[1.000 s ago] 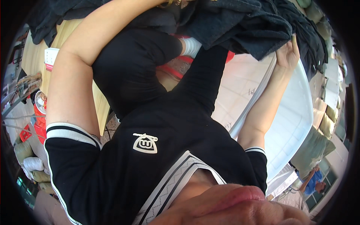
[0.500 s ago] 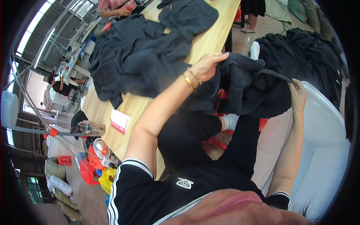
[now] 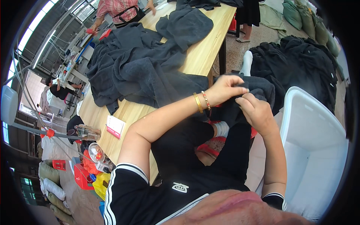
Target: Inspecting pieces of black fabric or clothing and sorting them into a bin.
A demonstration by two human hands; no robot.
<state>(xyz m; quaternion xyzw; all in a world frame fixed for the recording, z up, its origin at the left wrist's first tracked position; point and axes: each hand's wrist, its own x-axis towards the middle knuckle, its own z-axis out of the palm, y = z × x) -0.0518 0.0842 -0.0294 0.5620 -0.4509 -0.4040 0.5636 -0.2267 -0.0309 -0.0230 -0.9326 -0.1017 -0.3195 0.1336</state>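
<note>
A dark grey fleece cloth lies bunched over my knees, partly behind my fingers; its full shape is hidden. My left hand, with bracelets at the wrist, reaches across and pinches the cloth between curled fingers and thumb. Close beside it, my right hand is closed with its fingertips on the same cloth. The two hands nearly touch. More dark fleece spreads in a heap over the wooden table on the left, reaching toward my lap.
On my right stands a white plastic bin, with a pile of dark cloth beyond it. A card and a glass jar sit at the table's near left. Across the table is a person in a pink top.
My hands have come together; the right moved left and toward me from the cloth's outer edge. The cloth, spread between them before, is now gathered lower. The person across the table shows more.
</note>
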